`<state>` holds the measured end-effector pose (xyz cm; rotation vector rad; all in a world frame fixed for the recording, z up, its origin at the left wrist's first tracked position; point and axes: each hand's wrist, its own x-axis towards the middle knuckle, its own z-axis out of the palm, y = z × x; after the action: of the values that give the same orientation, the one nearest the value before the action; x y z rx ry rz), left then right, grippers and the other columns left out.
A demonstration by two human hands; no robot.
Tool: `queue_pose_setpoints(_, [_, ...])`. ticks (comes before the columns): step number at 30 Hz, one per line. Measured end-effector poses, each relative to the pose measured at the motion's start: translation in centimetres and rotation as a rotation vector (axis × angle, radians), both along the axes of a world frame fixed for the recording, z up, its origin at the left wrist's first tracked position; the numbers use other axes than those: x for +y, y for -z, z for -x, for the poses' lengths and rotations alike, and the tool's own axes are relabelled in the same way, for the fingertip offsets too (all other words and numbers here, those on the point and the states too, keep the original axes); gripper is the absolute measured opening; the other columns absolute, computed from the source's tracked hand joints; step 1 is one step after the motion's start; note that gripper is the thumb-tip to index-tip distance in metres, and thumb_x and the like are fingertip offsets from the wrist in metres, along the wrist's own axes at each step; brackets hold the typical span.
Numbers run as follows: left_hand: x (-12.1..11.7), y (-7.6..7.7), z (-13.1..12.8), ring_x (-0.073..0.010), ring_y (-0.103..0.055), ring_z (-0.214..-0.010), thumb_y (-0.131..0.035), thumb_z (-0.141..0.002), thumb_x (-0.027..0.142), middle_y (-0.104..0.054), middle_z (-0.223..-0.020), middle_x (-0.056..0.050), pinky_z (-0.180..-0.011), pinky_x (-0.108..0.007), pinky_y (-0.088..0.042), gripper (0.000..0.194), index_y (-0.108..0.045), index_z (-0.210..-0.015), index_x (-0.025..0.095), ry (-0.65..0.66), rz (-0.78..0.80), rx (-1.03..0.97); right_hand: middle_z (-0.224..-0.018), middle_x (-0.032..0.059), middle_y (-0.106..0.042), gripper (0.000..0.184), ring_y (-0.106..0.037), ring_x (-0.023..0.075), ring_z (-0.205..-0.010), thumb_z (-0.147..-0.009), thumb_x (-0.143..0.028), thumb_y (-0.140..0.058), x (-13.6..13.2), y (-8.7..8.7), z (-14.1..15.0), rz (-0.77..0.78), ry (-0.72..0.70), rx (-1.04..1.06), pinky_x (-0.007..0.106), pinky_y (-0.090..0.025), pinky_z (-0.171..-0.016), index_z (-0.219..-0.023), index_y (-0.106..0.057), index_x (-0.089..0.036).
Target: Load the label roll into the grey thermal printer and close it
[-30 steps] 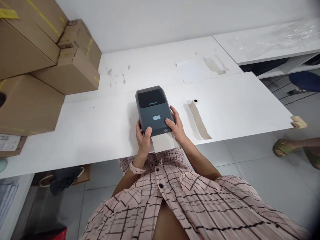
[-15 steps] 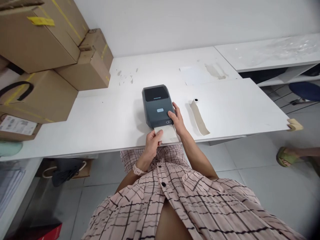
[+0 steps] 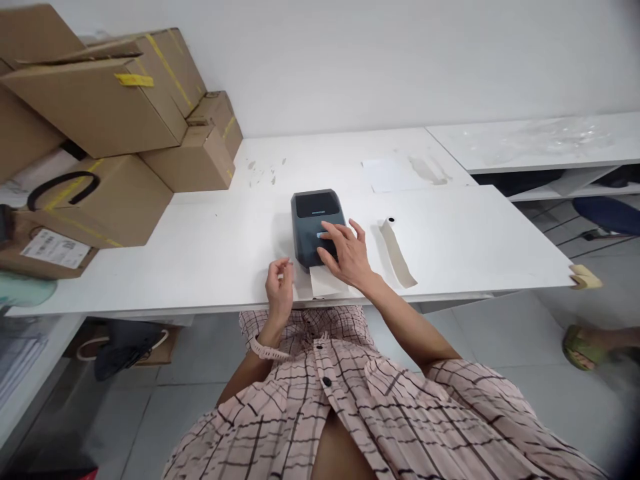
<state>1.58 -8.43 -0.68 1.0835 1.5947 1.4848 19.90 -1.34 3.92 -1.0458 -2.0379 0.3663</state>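
Observation:
A dark grey-blue label printer [image 3: 305, 233] sits on the white table, with a strip of pale paper [image 3: 326, 283] sticking out of its front edge. Over the printer's top is my right hand [image 3: 347, 257], fingers spread, the index fingertip at the lit button. It grips nothing. To the left of the paper, my left hand [image 3: 280, 288] hovers above the table near its front edge, fingers loosely curled and apart, holding nothing. A partly unrolled roll of paper [image 3: 399, 253] lies to the right of the printer.
Cardboard boxes [image 3: 107, 110] are stacked at the table's left. A pale sheet [image 3: 383, 175] lies near the back. The white table [image 3: 215, 260] has a padded right corner [image 3: 585, 277]. A person's sandalled foot [image 3: 580, 347] is on the floor at right.
My left hand has let go of the paper and moved left. My right hand has shifted from the printer's side onto its top, by the button. The camera view has tilted up slightly.

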Motion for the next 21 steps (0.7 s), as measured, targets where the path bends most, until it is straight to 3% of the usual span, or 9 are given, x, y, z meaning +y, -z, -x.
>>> queue_pose_setpoints(3, [1.6,-1.0,-0.5,-0.0251,-0.061,-0.126,-0.062,-0.093,0.053,-0.064,-0.140,-0.012,-0.100,-0.039,-0.053,0.045,-0.062,-0.127,0.024,0.007,-0.090,0.045,-0.110,0.0080,-0.076,0.046,-0.065,0.0328,-0.117,-0.099,-0.044,-0.052,0.1,-0.3,0.5,0.004,0.011,-0.005,0.061,-0.020,-0.127,-0.142,-0.056,-0.028])
queue_pose_setpoints(6, [2.7,-1.5,-1.6,-0.0295,-0.054,-0.141,-0.063,-0.092,0.058,-0.053,-0.156,-0.014,-0.115,-0.044,-0.046,0.061,-0.056,-0.141,0.024,0.070,-0.091,-0.025,-0.110,0.0069,-0.075,0.042,-0.065,0.0306,-0.117,-0.098,-0.044,-0.056,-0.2,0.3,0.1,0.034,0.010,0.129,0.059,-0.028,-0.124,-0.138,-0.057,-0.029])
queue_pose_setpoints(9, [2.9,-1.2,-2.3,-0.0313,-0.046,-0.149,-0.061,-0.092,0.063,-0.044,-0.164,-0.012,-0.121,-0.045,-0.042,0.072,-0.048,-0.152,0.026,0.120,-0.053,-0.103,-0.143,0.0089,-0.063,0.053,-0.053,0.0284,-0.140,-0.099,-0.050,-0.056,-0.9,2.3,-0.8,0.164,0.118,0.440,0.054,-0.034,-0.124,-0.148,-0.048,-0.031])
queue_pose_setpoints(12, [2.7,-0.7,-2.4,-0.0283,-0.037,-0.156,-0.053,-0.096,0.065,-0.039,-0.169,-0.009,-0.127,-0.044,-0.034,0.071,-0.044,-0.156,0.028,0.138,-0.069,-0.088,-0.165,0.0089,-0.042,0.061,-0.038,0.0257,-0.154,-0.100,-0.057,-0.051,-1.4,4.6,-1.2,0.351,0.168,0.685,0.051,-0.031,-0.127,-0.155,-0.041,-0.031])
queue_pose_setpoints(17, [3.0,0.2,-2.2,-0.0238,-0.019,-0.163,-0.043,-0.100,0.065,-0.030,-0.174,-0.005,-0.133,-0.043,-0.021,0.068,-0.047,-0.156,0.026,0.092,-0.117,-0.055,-0.166,0.0070,-0.043,0.061,-0.037,0.0237,-0.156,-0.099,-0.061,-0.051,-1.3,6.1,-0.8,0.449,0.141,0.800,0.049,-0.028,-0.131,-0.152,-0.047,-0.030])
queue_pose_setpoints(21, [3.3,0.3,-2.0,-0.0257,-0.023,-0.162,-0.042,-0.100,0.066,-0.037,-0.171,-0.005,-0.133,-0.044,-0.021,0.067,-0.054,-0.151,0.024,0.080,-0.141,-0.092,-0.163,0.0046,-0.048,0.056,-0.042,0.0236,-0.153,-0.101,-0.061,-0.047,-1.2,5.9,-0.8,0.445,0.156,0.849,0.049,-0.034,-0.129,-0.149,-0.050,-0.033])
